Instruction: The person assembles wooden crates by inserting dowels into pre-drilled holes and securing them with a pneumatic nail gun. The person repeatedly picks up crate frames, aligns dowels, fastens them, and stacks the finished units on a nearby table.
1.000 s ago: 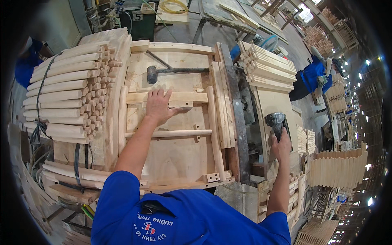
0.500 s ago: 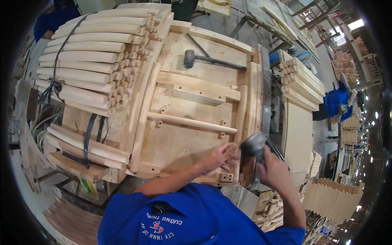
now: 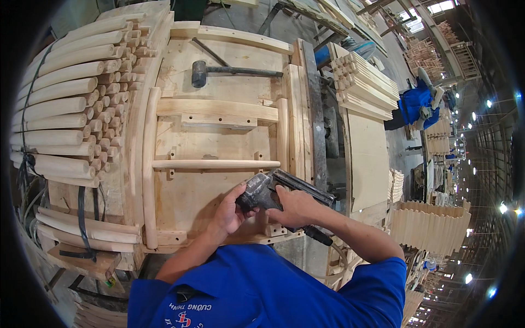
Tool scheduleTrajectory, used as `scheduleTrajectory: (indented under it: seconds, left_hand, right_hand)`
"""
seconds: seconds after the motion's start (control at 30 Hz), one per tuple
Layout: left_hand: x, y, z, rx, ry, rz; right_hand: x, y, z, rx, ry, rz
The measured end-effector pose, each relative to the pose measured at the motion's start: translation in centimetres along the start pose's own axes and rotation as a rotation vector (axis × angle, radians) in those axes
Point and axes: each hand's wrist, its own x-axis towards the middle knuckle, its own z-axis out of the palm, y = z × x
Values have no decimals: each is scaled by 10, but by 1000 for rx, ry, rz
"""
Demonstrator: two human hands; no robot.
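Note:
A dark air nail gun (image 3: 258, 191) is held over the near right part of a wooden frame laid out in a jig board (image 3: 213, 213). Its grip is in my right hand (image 3: 295, 209), which is closed round it, and a hose runs off below. My left hand (image 3: 229, 212) cups the gun's rounded head, fingers curled against it. Just beyond the gun lies a thin round rail (image 3: 219, 164), spanning between the left side post (image 3: 150, 169) and the right post (image 3: 282, 131). A wider crosspiece (image 3: 219, 109) lies farther off.
A black mallet (image 3: 199, 74) rests on the far part of the board. Strapped bundles of rounded sticks (image 3: 60, 104) are stacked on the left. More wood strips (image 3: 363, 82) sit on the right bench (image 3: 367, 158). Another person in blue (image 3: 418, 104) stands far right.
The nail gun has come from the right side in over the frame and turned. My left hand, earlier apart near the right post, now holds its head. The whole view has shifted.

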Motion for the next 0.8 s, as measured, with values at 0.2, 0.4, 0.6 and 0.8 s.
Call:
scheduleTrajectory:
  seconds: [0.2,0.4,0.6,0.8]
  left_hand:
    - [2,6,2,-21,18,-16]
    - [0,8,7,-1,-32,-51]
    - [-39,8,-13,109,-54,-144]
    - [-76,5,-31,117,84,103]
  right_hand:
    - [8,-5,-13,39,-65,20]
    - [9,3,-22,36,-107,-33]
    - [-10,-19,-13,-204,-133,-119]
    - [5,-71,-17,-619,-101,-489]
